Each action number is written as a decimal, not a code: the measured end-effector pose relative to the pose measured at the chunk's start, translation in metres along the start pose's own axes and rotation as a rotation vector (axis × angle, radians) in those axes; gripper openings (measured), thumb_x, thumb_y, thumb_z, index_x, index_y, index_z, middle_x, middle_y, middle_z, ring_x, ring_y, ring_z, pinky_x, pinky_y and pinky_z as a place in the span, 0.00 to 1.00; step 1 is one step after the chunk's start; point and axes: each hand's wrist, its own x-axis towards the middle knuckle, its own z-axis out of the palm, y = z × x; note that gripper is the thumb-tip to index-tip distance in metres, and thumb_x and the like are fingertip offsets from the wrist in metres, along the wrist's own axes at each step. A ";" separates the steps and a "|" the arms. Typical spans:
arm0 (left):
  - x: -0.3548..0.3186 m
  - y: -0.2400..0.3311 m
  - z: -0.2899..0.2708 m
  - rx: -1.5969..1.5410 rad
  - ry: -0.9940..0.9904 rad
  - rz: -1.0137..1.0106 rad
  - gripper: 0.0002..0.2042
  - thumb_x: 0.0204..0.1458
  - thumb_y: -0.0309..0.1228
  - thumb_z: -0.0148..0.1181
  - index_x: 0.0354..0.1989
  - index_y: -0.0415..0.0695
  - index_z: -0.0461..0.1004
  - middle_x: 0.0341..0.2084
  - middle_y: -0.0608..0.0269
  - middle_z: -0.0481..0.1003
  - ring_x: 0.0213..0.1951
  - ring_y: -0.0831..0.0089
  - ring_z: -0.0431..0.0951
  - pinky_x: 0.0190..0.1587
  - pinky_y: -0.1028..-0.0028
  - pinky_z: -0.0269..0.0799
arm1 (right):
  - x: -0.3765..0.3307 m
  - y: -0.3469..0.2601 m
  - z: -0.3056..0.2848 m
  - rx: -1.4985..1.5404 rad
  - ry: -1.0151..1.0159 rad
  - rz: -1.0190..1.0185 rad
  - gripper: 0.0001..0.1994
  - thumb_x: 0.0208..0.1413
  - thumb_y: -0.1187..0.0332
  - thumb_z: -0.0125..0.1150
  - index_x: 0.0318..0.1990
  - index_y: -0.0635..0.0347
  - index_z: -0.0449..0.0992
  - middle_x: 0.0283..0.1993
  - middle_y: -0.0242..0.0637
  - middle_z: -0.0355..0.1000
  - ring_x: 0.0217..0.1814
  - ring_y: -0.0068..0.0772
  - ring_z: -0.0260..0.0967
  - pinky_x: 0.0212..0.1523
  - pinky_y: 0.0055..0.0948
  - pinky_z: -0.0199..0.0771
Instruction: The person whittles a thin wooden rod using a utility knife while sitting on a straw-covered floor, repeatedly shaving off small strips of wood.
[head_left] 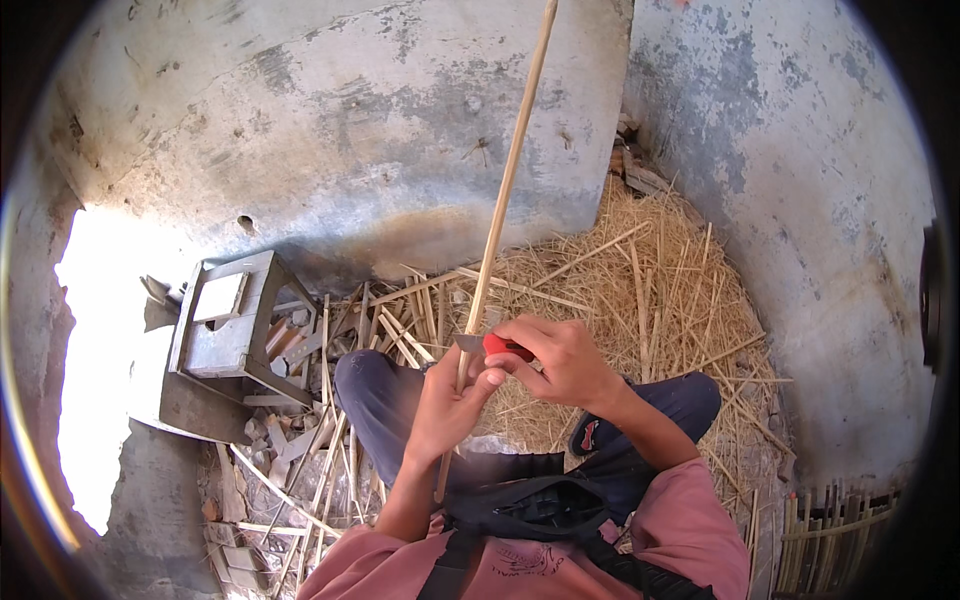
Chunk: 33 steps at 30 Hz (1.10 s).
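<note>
So the person's right-hand fingers are closing around a red-handled blade (pixel 508 348), thumb and index doing most of the gripping that shows. The short grey blade part is sitting right across a long, pale wooden stick (pixel 505 190), seemingly touching it. The left hand (pixel 445 405) is wrapping around that same stick just on the near side of the blade, thumb pointing over toward the right hand (pixel 565 360). Can't tell how tightly either one is squeezing.

The stick is running from between the person's legs, up past both hands and way out toward the far wall (pixel 300 120), tilting a bit right at its far end. Dark trousers (pixel 385 400) are showing on both sides, knees spread, and a black bag (pixel 550 505) is resting on the near side against a pink shirt (pixel 700 520).

Further out, loads of straw (pixel 590 265) is covering the floor on the far right side. On the left, a boxy wooden frame (pixel 220 335) is standing near scattered sticks and rubble, with bright light flooding through a ragged opening (pixel 90 350) beyond it.
</note>
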 end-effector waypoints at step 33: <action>0.022 -0.015 0.021 0.429 0.248 0.176 0.10 0.69 0.33 0.57 0.43 0.38 0.77 0.16 0.49 0.72 0.19 0.55 0.80 0.24 0.65 0.70 | -0.007 0.008 0.026 -0.280 0.241 0.016 0.14 0.64 0.56 0.68 0.48 0.54 0.80 0.29 0.33 0.72 0.26 0.36 0.75 0.24 0.36 0.71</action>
